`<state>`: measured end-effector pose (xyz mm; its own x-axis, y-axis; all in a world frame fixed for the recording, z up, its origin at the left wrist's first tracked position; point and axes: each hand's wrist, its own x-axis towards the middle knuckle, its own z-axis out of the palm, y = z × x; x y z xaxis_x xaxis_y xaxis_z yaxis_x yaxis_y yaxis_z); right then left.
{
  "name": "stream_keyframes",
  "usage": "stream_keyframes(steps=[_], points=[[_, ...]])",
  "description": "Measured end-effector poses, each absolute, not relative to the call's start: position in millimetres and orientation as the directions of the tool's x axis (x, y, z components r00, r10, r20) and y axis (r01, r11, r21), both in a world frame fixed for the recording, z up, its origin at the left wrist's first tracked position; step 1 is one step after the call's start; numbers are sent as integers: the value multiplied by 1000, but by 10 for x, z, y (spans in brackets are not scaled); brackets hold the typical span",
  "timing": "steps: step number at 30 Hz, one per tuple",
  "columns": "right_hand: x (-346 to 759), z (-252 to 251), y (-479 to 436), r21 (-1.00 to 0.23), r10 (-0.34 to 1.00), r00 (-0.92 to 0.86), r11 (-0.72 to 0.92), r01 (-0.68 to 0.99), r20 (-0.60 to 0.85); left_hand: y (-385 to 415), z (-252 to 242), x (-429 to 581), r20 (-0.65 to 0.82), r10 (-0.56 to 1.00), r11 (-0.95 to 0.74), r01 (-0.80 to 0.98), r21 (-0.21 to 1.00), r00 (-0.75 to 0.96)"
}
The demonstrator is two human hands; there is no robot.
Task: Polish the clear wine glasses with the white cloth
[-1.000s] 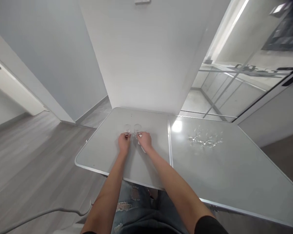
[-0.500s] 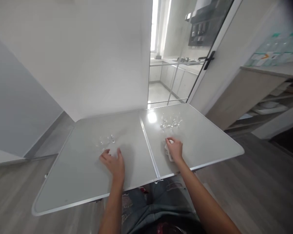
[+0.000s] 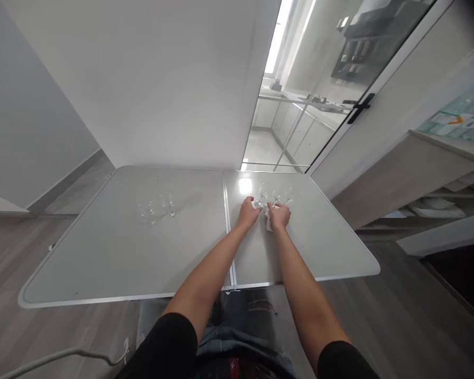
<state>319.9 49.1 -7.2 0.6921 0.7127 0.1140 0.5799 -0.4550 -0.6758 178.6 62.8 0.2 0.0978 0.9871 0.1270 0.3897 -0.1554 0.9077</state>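
On the right half of the folding table, my left hand (image 3: 249, 211) has its fingers closed around the near end of a clear stemmed glass (image 3: 258, 204). Close beside it, my right hand (image 3: 279, 215) pinches a crumpled white cloth or tissue (image 3: 269, 225), its fingertips by the glasses. More clear glasses (image 3: 283, 193) stand grouped just beyond the right hand. A second group of clear glasses (image 3: 157, 209) is on the left half. Their outlines are faint, and my fingers partly cover the held glass.
The grey table (image 3: 114, 252) has a metal seam (image 3: 226, 210) down its middle and meets a white wall at the back. A glass door (image 3: 295, 116) with a black handle (image 3: 361, 108) stands behind. Shelves with bottles (image 3: 463, 118) are at right; a cable (image 3: 63, 353) lies lower left.
My left hand has moved from the left glasses across the seam to a glass on the right. My right hand has moved forward with the white cloth. The view has shifted.
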Motion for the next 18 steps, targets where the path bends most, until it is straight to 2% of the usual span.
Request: stream_keyframes(steps=[7,11,18], points=[[3073,-43,483,-665,651,750,-511,545,115,857,55,2103,-25,996,-11,411,911,82],[3011,-124,426,-583,651,717,-492,647,247,777,87,2045,58,994,-91,380,921,97],[2986,-192,344,-609,642,622,-290,738,448,-171,170,1018,207,976,-176,329,928,-61]])
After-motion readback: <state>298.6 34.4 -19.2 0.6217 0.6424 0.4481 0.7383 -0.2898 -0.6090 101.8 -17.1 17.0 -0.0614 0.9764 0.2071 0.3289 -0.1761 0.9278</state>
